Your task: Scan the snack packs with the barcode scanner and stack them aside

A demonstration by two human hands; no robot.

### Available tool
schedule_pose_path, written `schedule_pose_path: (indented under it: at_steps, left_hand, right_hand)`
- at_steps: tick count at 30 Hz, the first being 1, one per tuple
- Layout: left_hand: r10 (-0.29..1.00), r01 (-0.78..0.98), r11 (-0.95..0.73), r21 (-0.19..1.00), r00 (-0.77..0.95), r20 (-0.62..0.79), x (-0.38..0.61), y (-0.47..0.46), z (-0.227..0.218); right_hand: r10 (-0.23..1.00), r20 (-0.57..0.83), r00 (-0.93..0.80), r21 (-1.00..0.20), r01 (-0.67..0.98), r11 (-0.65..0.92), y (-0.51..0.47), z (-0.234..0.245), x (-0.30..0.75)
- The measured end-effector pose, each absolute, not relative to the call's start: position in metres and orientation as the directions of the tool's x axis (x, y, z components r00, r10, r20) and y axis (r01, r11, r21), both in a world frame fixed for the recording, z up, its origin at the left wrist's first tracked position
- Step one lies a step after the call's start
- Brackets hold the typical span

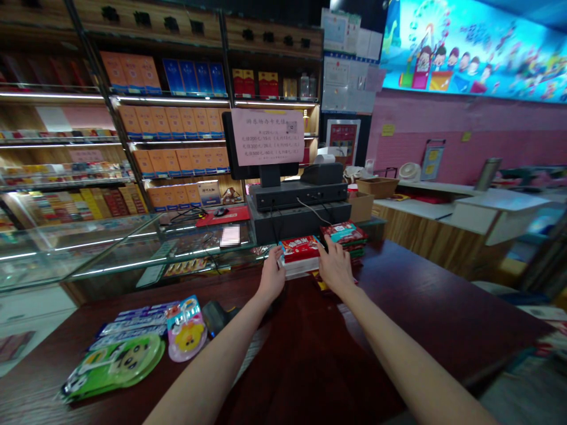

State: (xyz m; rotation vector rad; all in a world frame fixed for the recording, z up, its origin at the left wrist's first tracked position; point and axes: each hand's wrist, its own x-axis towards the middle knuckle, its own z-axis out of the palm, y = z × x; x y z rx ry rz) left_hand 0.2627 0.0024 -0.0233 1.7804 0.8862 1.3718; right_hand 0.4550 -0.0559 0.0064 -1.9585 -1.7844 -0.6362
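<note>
In the head view, a neat stack of red-topped snack packets (301, 250) with white sides lies on the dark wooden counter. My left hand (271, 274) presses against its left end, fingers curled at the edge. At the right end, my right hand (335, 265) has its thumb and fingertips on the edge, so the stack sits gripped between both hands. Just beyond my right hand rises a pile of brown and teal snack packets (343, 232). A yellow-and-dark packet (319, 282) shows partly under that hand; the rest of it is hidden.
Green panda-pattern packs (119, 363), a pink duck-pattern pack (186, 330), thin blue packets (130, 326) and a dark handheld scanner (217, 317) lie at the left. Behind the stack stands a cash drawer (301, 221) under a monitor with a paper sign (268, 139). A glass display case (110, 248) adjoins.
</note>
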Motion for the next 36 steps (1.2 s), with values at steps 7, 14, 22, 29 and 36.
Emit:
schedule_pose_path:
  at_steps: [7,14,22,29,36]
  left_hand:
    - [0.845,0.098,-0.521,0.848,0.197,0.497,0.263,0.005,-0.024]
    - [0.84,0.104,-0.532,0.841,0.194,0.507,0.264,0.005,-0.025]
    - [0.843,0.145,-0.532,0.834,0.186,0.505,0.262,0.003,-0.021]
    - [0.844,0.194,-0.535,0.822,0.177,0.507,0.255,-0.005,-0.014]
    - [0.848,0.278,-0.53,0.801,0.158,0.506,0.239,-0.013,-0.01]
  right_hand:
    - [0.8,0.597,0.056,0.012,0.997,-0.079,-0.053,0.004,0.456]
    - [0.801,0.596,0.056,0.01,0.997,-0.078,-0.051,0.002,0.457]
    - [0.809,0.585,0.061,0.001,0.997,-0.075,-0.054,0.005,0.455]
    - [0.804,0.593,0.046,0.003,0.998,-0.06,-0.06,0.007,0.45]
    - [0.786,0.618,-0.001,-0.003,1.0,0.003,-0.06,0.008,0.434]
